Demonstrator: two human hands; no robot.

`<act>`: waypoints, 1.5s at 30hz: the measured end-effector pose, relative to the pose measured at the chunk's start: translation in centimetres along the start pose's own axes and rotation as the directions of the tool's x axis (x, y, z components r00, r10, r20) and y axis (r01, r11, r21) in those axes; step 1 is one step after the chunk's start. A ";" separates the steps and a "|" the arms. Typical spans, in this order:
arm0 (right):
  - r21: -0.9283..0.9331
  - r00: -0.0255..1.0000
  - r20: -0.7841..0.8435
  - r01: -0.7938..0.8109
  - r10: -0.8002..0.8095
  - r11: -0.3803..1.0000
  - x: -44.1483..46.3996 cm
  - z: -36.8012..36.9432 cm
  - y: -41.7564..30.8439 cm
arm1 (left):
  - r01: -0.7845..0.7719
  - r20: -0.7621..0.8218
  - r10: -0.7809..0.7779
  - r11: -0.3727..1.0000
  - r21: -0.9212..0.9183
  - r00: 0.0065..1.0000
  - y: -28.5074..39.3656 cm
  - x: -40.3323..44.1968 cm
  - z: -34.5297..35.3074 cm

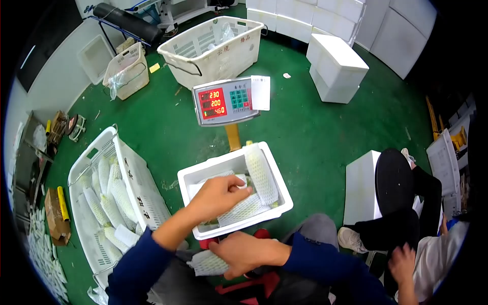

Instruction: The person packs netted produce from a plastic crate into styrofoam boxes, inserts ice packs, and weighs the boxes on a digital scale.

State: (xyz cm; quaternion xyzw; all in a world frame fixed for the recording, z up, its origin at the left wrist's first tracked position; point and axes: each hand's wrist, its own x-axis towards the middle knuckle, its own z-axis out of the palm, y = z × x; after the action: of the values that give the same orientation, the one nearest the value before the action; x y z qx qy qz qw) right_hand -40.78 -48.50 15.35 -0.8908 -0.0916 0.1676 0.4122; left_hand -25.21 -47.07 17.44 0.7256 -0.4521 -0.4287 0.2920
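My left hand (216, 197) is over the white foam box (280, 178), its fingers bent and thumb near the fingertips; whether it holds anything is hidden. Inside that box lie several items in white foam netting, one long netted item (260, 175) resting along the right side. Below the box's front edge, my right hand (244, 254) grips another netted item (209, 263) near my lap. Behind the box stands a scale display (226, 101) with red digits, on a yellow post.
A white crate (137, 178) of netted items stands at the left. Farther back are a large crate (218, 58), a smaller crate (129, 71) and a closed foam box (335, 68). At the right sits another person (432, 259), a hand showing, beside a foam box (360, 188).
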 end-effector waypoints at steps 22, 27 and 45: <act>0.625 0.600 -0.529 -0.204 0.600 0.754 -4.8 -10.3 9.9 | -0.251 -0.287 -0.068 0.318 -0.914 0.956 1.3 -6.0 3.9; 0.672 0.691 -0.383 -0.247 0.613 0.698 -4.6 -3.7 23.5 | -0.226 -0.236 0.023 0.388 -0.893 0.971 1.5 -5.7 5.6; 0.658 0.150 -0.657 -0.362 0.739 0.660 -38.2 17.5 28.5 | -0.277 -0.454 -0.102 0.668 -0.690 0.885 1.8 -6.2 4.6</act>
State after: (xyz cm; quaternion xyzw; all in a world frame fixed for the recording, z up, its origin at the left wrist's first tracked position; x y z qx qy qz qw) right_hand -82.06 -66.03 -8.54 -0.7084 0.5146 -0.1826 0.4473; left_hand -31.38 -42.32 18.99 0.6006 -0.1932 -0.3763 0.6785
